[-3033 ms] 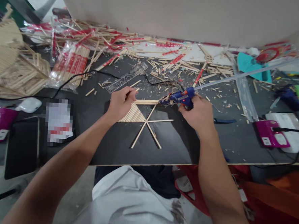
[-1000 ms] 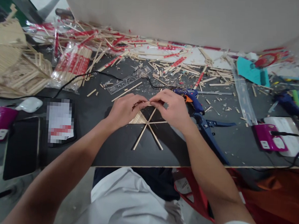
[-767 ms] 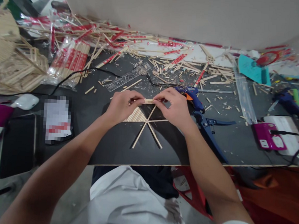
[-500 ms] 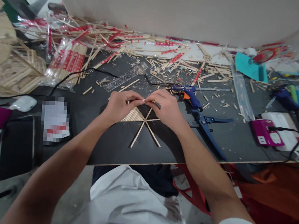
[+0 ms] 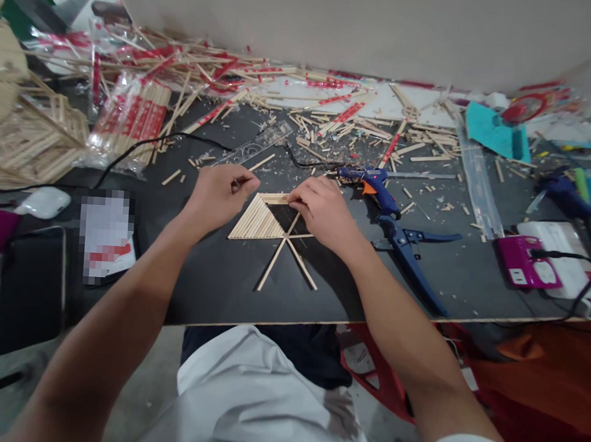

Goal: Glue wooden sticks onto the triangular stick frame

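Note:
A star-shaped frame of thin wooden sticks (image 5: 270,219) lies on the dark tabletop. Its upper-left wedge is filled with a row of parallel sticks. Along the frame's far edge, my right hand (image 5: 319,202) pinches the right end of short wooden sticks (image 5: 274,198) that bridge two spokes. My left hand (image 5: 222,193) is lifted off to the upper left of the filled wedge. Its thumb and fingers are drawn together, and whatever lies between them is too small to make out. The spokes on the lower side are bare.
A blue glue gun (image 5: 378,186) and blue-handled cutters (image 5: 413,255) lie right of my right hand. Behind are a clear stencil ruler (image 5: 260,145), scattered stick pieces and packaged chopsticks (image 5: 131,121). A phone (image 5: 31,291) and a stick-built model (image 5: 31,125) are at left.
My left hand has let go of the far edge and moved left and slightly up, uncovering the filled wedge. The right hand stays almost where it was.

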Action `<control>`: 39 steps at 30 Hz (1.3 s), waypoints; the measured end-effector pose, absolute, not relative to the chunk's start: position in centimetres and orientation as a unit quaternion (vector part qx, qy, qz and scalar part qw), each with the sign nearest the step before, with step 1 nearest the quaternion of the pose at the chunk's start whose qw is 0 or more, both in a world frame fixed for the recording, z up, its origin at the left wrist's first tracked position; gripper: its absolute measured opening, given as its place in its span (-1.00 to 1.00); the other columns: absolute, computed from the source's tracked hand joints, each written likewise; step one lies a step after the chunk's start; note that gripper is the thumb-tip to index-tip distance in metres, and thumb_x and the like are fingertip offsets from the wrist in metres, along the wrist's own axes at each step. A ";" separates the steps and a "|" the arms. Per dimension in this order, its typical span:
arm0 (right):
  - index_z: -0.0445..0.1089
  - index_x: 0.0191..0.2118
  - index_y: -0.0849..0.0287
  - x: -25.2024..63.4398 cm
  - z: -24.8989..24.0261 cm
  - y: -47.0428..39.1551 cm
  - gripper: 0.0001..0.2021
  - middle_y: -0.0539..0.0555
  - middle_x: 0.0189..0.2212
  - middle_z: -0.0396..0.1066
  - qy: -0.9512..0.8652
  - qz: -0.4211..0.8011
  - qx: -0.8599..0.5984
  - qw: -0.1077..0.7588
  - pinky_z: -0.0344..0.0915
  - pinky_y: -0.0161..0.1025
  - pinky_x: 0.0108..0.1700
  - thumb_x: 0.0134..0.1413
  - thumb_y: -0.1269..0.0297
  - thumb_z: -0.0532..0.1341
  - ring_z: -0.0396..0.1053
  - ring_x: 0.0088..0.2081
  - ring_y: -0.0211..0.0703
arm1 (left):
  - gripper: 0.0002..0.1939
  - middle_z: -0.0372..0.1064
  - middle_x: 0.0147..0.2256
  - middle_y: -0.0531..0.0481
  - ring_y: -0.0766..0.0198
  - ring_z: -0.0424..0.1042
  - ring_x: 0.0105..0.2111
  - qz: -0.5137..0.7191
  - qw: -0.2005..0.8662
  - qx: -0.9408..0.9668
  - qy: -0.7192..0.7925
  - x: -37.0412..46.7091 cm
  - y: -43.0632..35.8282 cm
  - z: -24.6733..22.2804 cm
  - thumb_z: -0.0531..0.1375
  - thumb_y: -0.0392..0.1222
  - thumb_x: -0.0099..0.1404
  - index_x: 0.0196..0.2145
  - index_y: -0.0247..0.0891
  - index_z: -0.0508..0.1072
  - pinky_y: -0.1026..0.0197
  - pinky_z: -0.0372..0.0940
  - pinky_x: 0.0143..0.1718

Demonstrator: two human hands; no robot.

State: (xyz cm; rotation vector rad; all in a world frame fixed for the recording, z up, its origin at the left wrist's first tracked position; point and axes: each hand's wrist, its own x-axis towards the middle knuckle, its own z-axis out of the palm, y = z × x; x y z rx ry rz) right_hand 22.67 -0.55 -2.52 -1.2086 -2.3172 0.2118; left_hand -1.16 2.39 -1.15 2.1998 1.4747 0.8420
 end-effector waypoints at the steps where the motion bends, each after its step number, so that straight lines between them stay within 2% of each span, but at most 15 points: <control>1: 0.48 -0.23 0.16 22.6 -2.6 -0.5 -0.87 0.13 -0.24 0.49 -0.854 0.074 -0.449 0.252 0.18 -0.06 -0.03 0.35 0.37 0.19 0.32 -0.15 0.01 | -0.82 0.53 -0.46 0.00 0.26 0.36 -0.50 0.282 0.189 0.784 0.519 -1.2 2.4 -1.3 0.24 -0.14 0.28 -0.34 -0.20 0.64 0.22 0.25 -0.36; 5: 0.48 -0.23 0.12 22.3 -2.9 -0.4 -0.85 0.10 -0.25 0.49 -0.853 0.072 -0.458 0.240 0.14 -0.04 -0.02 0.37 0.35 0.18 0.32 -0.14 0.00 | -0.81 0.54 -0.45 -0.01 0.27 0.36 -0.51 0.245 0.212 0.802 0.502 -1.0 2.3 -1.5 0.22 -0.16 0.27 -0.34 -0.21 0.65 0.22 0.26 -0.36; 23: 0.51 -0.21 0.14 21.9 -2.9 -0.4 -0.80 0.16 -0.25 0.48 -0.865 0.035 -0.453 0.212 0.11 -0.04 -0.04 0.40 0.33 0.13 0.26 -0.15 0.04 | -0.75 0.58 -0.36 -0.08 0.23 0.41 -0.44 0.222 0.204 0.808 0.507 -0.7 2.2 -1.7 0.17 -0.13 0.28 -0.30 -0.24 0.64 0.19 0.30 -0.30; 30: 0.51 -0.20 0.18 21.6 -2.6 -0.6 -0.80 0.16 -0.25 0.48 -0.864 0.028 -0.468 0.182 0.11 -0.05 -0.06 0.40 0.35 0.13 0.27 -0.15 0.03 | -0.67 0.58 -0.29 -0.11 0.21 0.43 -0.37 0.172 0.222 0.806 0.521 -0.6 2.1 -0.9 0.12 -0.11 0.32 -0.20 -0.30 0.64 0.16 0.31 -0.20; 34: 0.50 -0.23 0.15 21.9 -2.0 -0.7 -0.82 0.15 -0.25 0.49 -0.856 0.058 -0.472 0.203 0.15 -0.05 -0.04 0.38 0.34 0.15 0.31 -0.14 0.03 | -0.69 0.57 -0.29 -0.11 0.21 0.43 -0.36 0.168 0.217 0.805 0.526 -0.5 2.1 -0.9 0.13 -0.12 0.32 -0.20 -0.29 0.64 0.15 0.30 -0.19; 39: 0.48 -0.19 0.13 23.8 -1.3 -0.5 -0.84 0.15 -0.20 0.49 -0.808 0.101 -0.503 0.290 0.24 0.00 0.02 0.33 0.39 0.14 0.39 -0.09 0.05 | -0.70 0.56 -0.29 -0.12 0.20 0.43 -0.35 0.167 0.218 0.806 0.524 -0.5 2.0 -0.8 0.13 -0.14 0.33 -0.21 -0.30 0.64 0.13 0.30 -0.18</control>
